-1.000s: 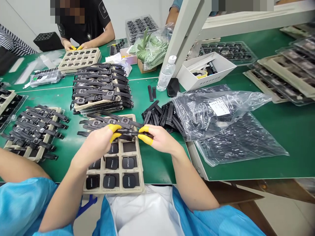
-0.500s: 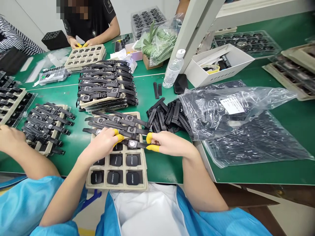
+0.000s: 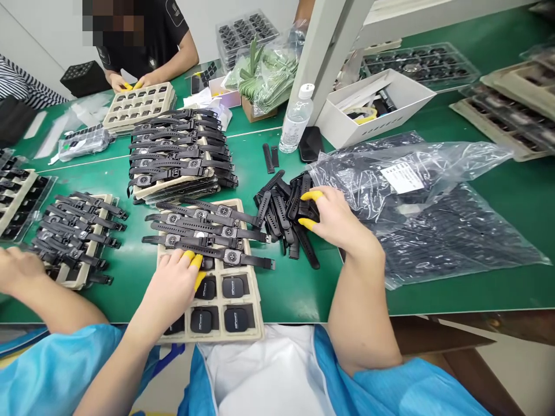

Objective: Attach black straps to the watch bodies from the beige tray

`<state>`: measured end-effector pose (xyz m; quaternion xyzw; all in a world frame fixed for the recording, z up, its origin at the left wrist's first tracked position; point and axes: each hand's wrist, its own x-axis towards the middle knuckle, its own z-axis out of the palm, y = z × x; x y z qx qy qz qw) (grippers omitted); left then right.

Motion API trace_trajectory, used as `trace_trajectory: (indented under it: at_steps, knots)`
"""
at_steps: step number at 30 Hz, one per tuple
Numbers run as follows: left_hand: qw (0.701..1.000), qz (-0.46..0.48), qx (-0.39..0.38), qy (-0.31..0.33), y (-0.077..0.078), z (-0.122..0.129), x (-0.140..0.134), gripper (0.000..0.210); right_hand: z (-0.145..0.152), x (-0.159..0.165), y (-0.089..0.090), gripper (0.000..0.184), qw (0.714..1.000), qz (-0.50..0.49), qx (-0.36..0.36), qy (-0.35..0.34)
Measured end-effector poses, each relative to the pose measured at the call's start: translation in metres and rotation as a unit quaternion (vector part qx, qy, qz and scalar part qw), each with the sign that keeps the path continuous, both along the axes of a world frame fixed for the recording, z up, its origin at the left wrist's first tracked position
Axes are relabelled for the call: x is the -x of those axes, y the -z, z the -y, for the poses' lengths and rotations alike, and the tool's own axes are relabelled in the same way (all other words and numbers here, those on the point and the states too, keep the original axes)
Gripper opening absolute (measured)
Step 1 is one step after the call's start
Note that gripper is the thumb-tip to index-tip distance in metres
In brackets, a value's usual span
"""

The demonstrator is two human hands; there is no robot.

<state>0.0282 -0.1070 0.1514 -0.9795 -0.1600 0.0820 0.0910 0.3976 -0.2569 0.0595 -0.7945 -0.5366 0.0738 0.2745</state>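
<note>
My left hand (image 3: 176,286), with yellow finger covers, is over the beige tray (image 3: 255,300), its fingers bent together at a compartment in the middle. Whatever they pinch, if anything, is hidden. Several black watches with straps (image 3: 232,257) lie face down across the tray's far part. Square black watch bodies (image 3: 236,319) without straps sit in the near compartments. To the right, my right hand (image 3: 340,225) reaches into a pile of loose black straps (image 3: 281,216). Its yellow-covered thumb and forefinger are spread apart around some straps, and I see none lifted.
Stacked trays of strapped watches (image 3: 180,153) stand behind. Clear bags of black straps (image 3: 451,242) lie right, with a water bottle (image 3: 297,118) and white box (image 3: 377,112) beyond. At left, a neighbour's hand (image 3: 21,268) is beside another watch tray (image 3: 80,237). Another person works opposite.
My right hand has left the nearest watch and moved right and up to the strap pile. That watch now lies across the tray. My left hand has come off its strap and moved slightly nearer.
</note>
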Motion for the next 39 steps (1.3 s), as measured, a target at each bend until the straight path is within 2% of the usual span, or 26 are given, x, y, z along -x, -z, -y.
trace_trajectory:
  at_steps: [4, 7, 9, 11, 13, 15, 16, 18, 20, 22, 24, 27, 30, 33, 39]
  knots:
    - [0.998, -0.049, 0.012, -0.032, 0.000, 0.004, -0.012, 0.019, -0.003, -0.003, 0.004, 0.027, 0.999, -0.030, -0.039, -0.003]
    - [0.998, -0.047, 0.011, -0.048, 0.002, 0.006, -0.019, 0.018, -0.006, 0.000, -0.006, 0.022, 0.991, -0.077, -0.102, 0.029]
    - [0.997, -0.048, 0.008, -0.055, 0.002, 0.006, -0.020, 0.019, -0.008, 0.005, -0.015, 0.021, 0.975, -0.115, -0.174, 0.078]
    - [0.997, -0.048, 0.017, -0.053, -0.002, 0.004, -0.017, 0.021, -0.013, 0.013, -0.023, 0.021, 0.939, -0.169, -0.270, 0.131]
    - [0.998, -0.033, 0.043, -0.039, -0.012, 0.001, -0.014, 0.023, -0.018, 0.025, -0.032, 0.020, 0.879, -0.252, -0.372, 0.157]
    - [0.996, 0.015, 0.078, -0.030, -0.028, -0.002, -0.015, 0.021, -0.024, 0.041, -0.040, 0.021, 0.813, -0.358, -0.439, 0.135]
    - [0.993, 0.048, 0.098, -0.035, -0.036, -0.003, -0.018, 0.019, -0.027, 0.050, -0.044, 0.022, 0.785, -0.414, -0.448, 0.106]
    - [0.980, 0.114, 0.148, -0.062, -0.049, -0.006, -0.030, 0.018, -0.031, 0.070, -0.051, 0.024, 0.744, -0.523, -0.414, 0.036]
    - [0.960, 0.161, 0.211, -0.095, -0.050, -0.010, -0.049, 0.022, -0.033, 0.090, -0.055, 0.024, 0.712, -0.614, -0.339, -0.027]
    - [0.936, 0.193, 0.273, -0.108, -0.038, -0.013, -0.071, 0.025, -0.035, 0.110, -0.054, 0.027, 0.687, -0.678, -0.253, -0.072]
    - [0.916, 0.216, 0.325, -0.089, -0.017, -0.015, -0.088, 0.031, -0.037, 0.124, -0.048, 0.030, 0.672, -0.713, -0.173, -0.099]
    - [0.887, 0.259, 0.380, -0.035, 0.015, -0.015, -0.100, 0.040, -0.039, 0.134, -0.037, 0.031, 0.669, -0.727, -0.086, -0.129]
    - [0.874, 0.290, 0.389, 0.021, 0.031, -0.012, -0.097, 0.047, -0.039, 0.133, -0.031, 0.032, 0.690, -0.708, -0.053, -0.143]
    - [0.872, 0.298, 0.386, 0.046, 0.033, -0.012, -0.091, 0.049, -0.038, 0.130, -0.030, 0.034, 0.703, -0.694, -0.042, -0.149]
    - [0.868, 0.320, 0.376, 0.052, 0.033, -0.013, -0.090, 0.042, -0.038, 0.133, -0.027, 0.033, 0.686, -0.715, -0.045, -0.128]
